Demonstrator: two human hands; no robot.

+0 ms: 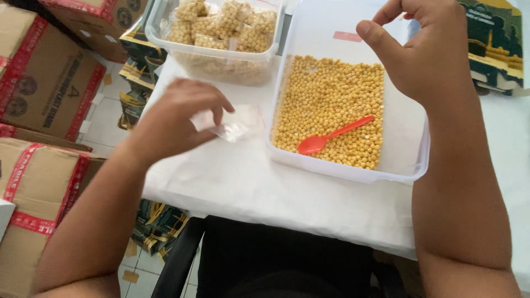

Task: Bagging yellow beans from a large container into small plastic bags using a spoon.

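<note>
Pinching a small clear plastic bag (234, 124) with the fingertips of the left hand (176, 118), on the white table (248, 182), just left of the big clear tub (408, 165)

Holding the right hand (428, 55) up above the tub, fingers curled loosely, thumb sticking out, looking empty; cannot tell for sure if something tiny is sitting behind the fingers

Looking very light and floppy, that bag, thin and a bit slippery, probably sliding or crumpling if grabbed in the middle; better taking it by the top edge near the red strip, between thumb and finger

Lying in the tub, lots of little yellow balls (331, 105), and an orange spoon (331, 135) resting on top of them; seeming hard, round and rolly, easy to spill

Standing further back, another clear tub (160, 27) holding filled bags (226, 25)

Sitting on the floor at the left, cardboard boxes (44, 88) with red tape
</note>
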